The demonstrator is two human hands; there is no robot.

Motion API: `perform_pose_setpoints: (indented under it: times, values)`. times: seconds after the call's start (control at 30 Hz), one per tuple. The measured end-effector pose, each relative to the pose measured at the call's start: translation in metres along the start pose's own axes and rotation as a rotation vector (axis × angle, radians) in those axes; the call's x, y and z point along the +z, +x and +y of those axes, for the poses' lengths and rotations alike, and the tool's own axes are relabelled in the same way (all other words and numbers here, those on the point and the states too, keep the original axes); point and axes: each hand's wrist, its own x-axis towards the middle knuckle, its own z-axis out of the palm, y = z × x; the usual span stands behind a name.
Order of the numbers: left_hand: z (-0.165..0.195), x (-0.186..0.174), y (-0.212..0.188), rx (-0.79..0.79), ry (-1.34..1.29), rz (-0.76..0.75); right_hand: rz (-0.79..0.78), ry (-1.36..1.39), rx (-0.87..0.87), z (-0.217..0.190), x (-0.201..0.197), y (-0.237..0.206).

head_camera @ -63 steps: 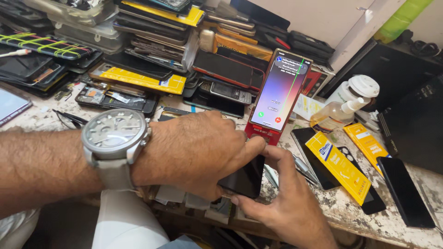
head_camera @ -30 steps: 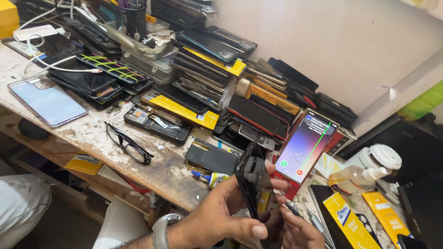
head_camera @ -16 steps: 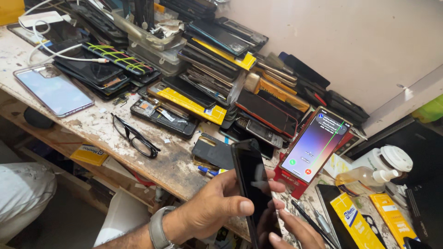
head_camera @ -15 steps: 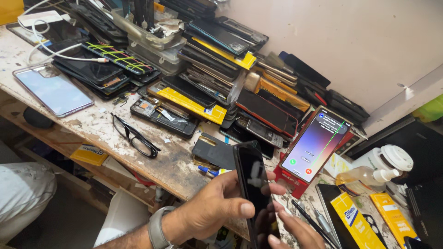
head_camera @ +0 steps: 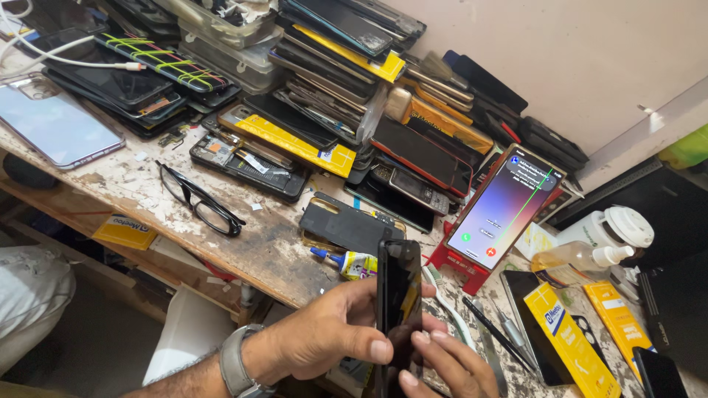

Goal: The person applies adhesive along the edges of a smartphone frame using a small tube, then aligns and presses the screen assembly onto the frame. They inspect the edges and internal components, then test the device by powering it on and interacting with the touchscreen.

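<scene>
Below the lit phone (head_camera: pixel 504 209) on its red stand, both hands pinch a dark phone (head_camera: pixel 399 302) upright: left hand (head_camera: pixel 324 335), right hand (head_camera: pixel 450 367). Stacked phones crowd the paint-flecked worktop (head_camera: pixel 258 254) beside glasses (head_camera: pixel 199 199).

Lit phone screen (head_camera: pixel 504 207) propped on a red stand – purple-pink glow; yellow flat packages (head_camera: pixel 569 338) lying right of it.

A worn wooden bench (head_camera: pixel 265 254) carries stacked phones (head_camera: pixel 332 66), black glasses (head_camera: pixel 199 203) and a glue tube (head_camera: pixel 346 262).
</scene>
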Motion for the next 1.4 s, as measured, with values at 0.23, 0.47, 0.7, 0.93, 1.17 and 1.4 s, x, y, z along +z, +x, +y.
perform_pose_setpoints:
  times: [0.23, 0.47, 0.7, 0.93, 1.17, 1.4]
  values:
    - [-0.001, -0.001, -0.004, -0.030, 0.042, -0.002, -0.045, 0.112, 0.219, 0.012, 0.010, -0.016]
    - [-0.001, -0.001, -0.004, -0.048, 0.040, -0.018, -0.032, -0.253, 0.076, 0.015, 0.008, -0.022]
    - [-0.003, -0.003, -0.005, -0.058, 0.025, -0.030, -0.058, -0.361, 0.025, -0.002, 0.001, -0.009]
    - [-0.004, -0.004, -0.008, -0.070, 0.021, -0.031, -0.059, -0.499, -0.145, -0.016, -0.004, 0.002]
    - [-0.009, -0.007, -0.021, -0.036, 0.031, 0.016, 0.035, -0.539, -0.320, -0.032, 0.005, 0.009]
    - [-0.010, -0.026, -0.036, -0.015, -0.094, 0.056, 0.052, -0.309, 0.084, -0.038, -0.019, 0.043]
